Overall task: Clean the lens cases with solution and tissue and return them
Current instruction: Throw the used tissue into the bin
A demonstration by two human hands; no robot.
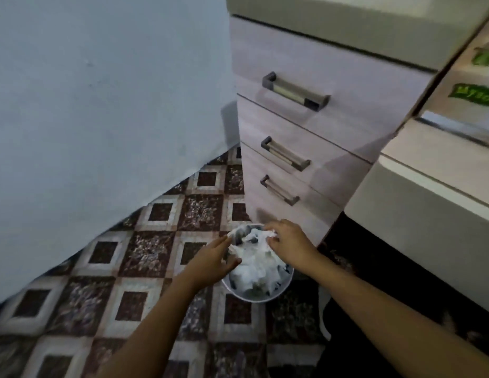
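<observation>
A small round waste bin (276, 295) stands on the floor beside a drawer unit, filled with crumpled white tissue (255, 261). Both my hands reach down over it. My right hand (288, 240) is at the bin's far right rim, its fingers curled and pinching a wad of tissue at the top of the pile. My left hand (214, 259) is at the bin's left rim, fingers fairly straight, touching the side of the tissue pile. No lens case or solution bottle shows in the view.
A pale drawer unit (314, 148) with three bar handles rises right behind the bin. A cream desk edge (418, 203) juts out at the right, with dark space beneath it. A blue-grey wall (101, 118) runs along the left. The floor (145, 255) is patterned tile.
</observation>
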